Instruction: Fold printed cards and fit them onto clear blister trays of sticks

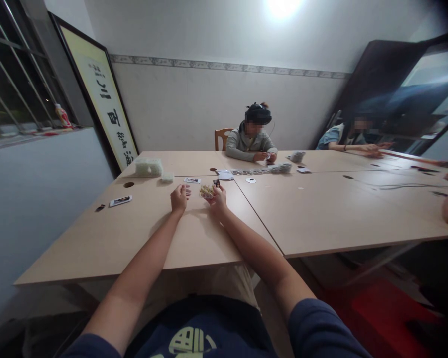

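Observation:
My right hand is closed at the edge of a small clear box that holds several tiny gold-coloured pieces. A small dark piece with a light mark shows at the fingertips of that hand; whether it is gripped or lies behind them is unclear. To the left of the box, my left hand rests just above the table, its fingers loosely curved and apart, with nothing visible in them. Just beyond the left hand lies a flat white packet with a dark print.
Clear plastic boxes are stacked at the far left, beside a single box. A white packet and a dark scrap lie left. Small packs line the far side, where a person sits. Others sit at right.

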`<state>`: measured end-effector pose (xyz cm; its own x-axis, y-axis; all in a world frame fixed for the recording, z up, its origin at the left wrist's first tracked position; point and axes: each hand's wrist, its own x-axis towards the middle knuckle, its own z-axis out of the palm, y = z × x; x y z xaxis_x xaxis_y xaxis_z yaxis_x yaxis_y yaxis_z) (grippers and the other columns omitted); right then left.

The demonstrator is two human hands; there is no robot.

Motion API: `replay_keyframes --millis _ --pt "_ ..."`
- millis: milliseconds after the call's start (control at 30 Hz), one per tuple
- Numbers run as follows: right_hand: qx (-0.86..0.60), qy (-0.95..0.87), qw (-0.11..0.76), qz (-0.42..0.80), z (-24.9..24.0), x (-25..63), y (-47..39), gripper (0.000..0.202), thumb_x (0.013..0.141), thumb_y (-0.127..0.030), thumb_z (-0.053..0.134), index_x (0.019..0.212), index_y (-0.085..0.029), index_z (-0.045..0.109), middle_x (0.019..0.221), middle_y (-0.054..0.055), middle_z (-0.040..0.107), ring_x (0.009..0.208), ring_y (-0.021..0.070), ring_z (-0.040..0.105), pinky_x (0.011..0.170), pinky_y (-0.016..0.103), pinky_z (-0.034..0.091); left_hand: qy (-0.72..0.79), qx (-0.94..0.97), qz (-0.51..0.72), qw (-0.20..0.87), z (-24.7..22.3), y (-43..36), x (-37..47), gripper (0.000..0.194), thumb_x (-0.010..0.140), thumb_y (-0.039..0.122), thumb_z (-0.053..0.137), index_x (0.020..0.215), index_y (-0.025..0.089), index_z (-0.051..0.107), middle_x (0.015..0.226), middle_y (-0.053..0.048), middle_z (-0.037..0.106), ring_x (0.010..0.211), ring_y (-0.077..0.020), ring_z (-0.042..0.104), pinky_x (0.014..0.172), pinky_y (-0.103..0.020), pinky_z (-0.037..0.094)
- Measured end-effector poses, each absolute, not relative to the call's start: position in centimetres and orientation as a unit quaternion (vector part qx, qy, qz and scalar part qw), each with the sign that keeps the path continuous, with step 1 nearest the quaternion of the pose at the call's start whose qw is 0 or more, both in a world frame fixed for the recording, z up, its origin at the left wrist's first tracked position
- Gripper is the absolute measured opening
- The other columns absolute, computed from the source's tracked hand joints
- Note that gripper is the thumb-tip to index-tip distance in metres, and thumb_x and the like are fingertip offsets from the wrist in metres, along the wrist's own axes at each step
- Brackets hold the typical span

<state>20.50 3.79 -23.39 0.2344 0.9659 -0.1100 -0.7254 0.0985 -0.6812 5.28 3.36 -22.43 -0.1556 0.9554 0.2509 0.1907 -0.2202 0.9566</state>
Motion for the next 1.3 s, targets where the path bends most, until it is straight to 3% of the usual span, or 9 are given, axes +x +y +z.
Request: replay_keyframes --millis 200,600,867,1133,1300 --pt "-0.316 -0.195 0.698 0.612 -23.2 20.4 3.7 0.031 0.097 -0.029 0.063 0.126 -0.016 0.059 0.115 0.007 0.066 0.090 0.0182 0.068 0.075 0.035 0.061 0.490 0.563 0.549 0.375 -22.2 3.0 5.7 0.033 0.097 0.037 0.062 0.123 0.015 0.062 0.117 -0.009 0.066 0.096 -0.0210 0.067 0.082 -0.041 0.059" --pt "-0.302 -0.234 0.688 0.617 -22.4 20.3 2.7 0.025 0.098 -0.029 0.063 0.119 -0.015 0.062 0.104 0.005 0.068 0.080 0.0145 0.068 0.067 0.029 0.060 0.435 0.636 0.510 0.381 -22.2 2.5 6.0 0.035 0.096 0.033 0.065 0.126 0.016 0.061 0.124 -0.010 0.064 0.104 -0.0232 0.066 0.087 -0.044 0.058" --pt "-0.323 -0.276 0.670 0.609 -22.3 19.6 2.1 0.026 0.097 -0.025 0.064 0.121 -0.015 0.061 0.102 0.004 0.068 0.079 0.0144 0.069 0.066 0.029 0.060 0.465 0.595 0.524 0.394 -22.6 3.4 5.7 0.035 0.096 0.033 0.064 0.127 0.016 0.059 0.118 -0.009 0.065 0.095 -0.0204 0.067 0.079 -0.039 0.060" --pt "-0.380 -0.300 0.667 0.566 -22.8 19.8 2.1 0.026 0.097 -0.024 0.065 0.121 -0.015 0.060 0.102 0.004 0.067 0.076 0.0131 0.067 0.063 0.027 0.059 0.470 0.576 0.519 0.422 -22.9 3.5 5.8 0.037 0.096 0.034 0.064 0.128 0.016 0.059 0.123 -0.010 0.064 0.101 -0.0227 0.066 0.085 -0.043 0.059" --pt "-0.380 -0.323 0.674 0.544 -23.0 20.0 2.0 0.034 0.090 -0.015 0.069 0.122 -0.016 0.056 0.090 0.000 0.067 0.067 0.0116 0.066 0.060 0.025 0.058 0.474 0.580 0.491 0.444 -22.9 3.6 5.7 0.036 0.096 0.034 0.064 0.127 0.016 0.060 0.123 -0.010 0.064 0.103 -0.0231 0.066 0.086 -0.044 0.058"
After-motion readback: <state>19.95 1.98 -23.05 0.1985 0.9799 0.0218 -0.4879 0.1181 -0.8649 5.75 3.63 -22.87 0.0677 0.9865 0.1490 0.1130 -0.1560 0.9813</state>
